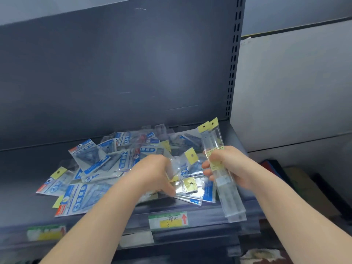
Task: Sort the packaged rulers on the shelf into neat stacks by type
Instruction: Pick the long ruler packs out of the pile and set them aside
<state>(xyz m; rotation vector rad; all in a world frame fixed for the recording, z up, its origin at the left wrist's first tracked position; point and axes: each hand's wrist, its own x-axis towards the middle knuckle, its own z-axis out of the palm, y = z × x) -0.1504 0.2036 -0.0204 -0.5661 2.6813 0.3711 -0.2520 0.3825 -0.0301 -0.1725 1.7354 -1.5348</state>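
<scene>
A jumbled pile of packaged rulers (106, 168) covers the grey shelf (28, 168): several wide blue-labelled packs and narrow clear packs with yellow header tabs. My right hand (228, 166) grips a small bunch of long clear straight-ruler packs (215, 145) with yellow tabs, held upright and tilted above the shelf's right end. My left hand (154, 172) reaches into the middle of the pile, fingers curled round a clear pack with a yellow tab (187, 164). More packs lie under both hands.
The shelf's dark back panel (133, 73) rises behind the pile, with a slotted upright (233, 60) at the right. Price labels (168, 221) sit on the front rail. A white wall and dark items on the floor lie to the right.
</scene>
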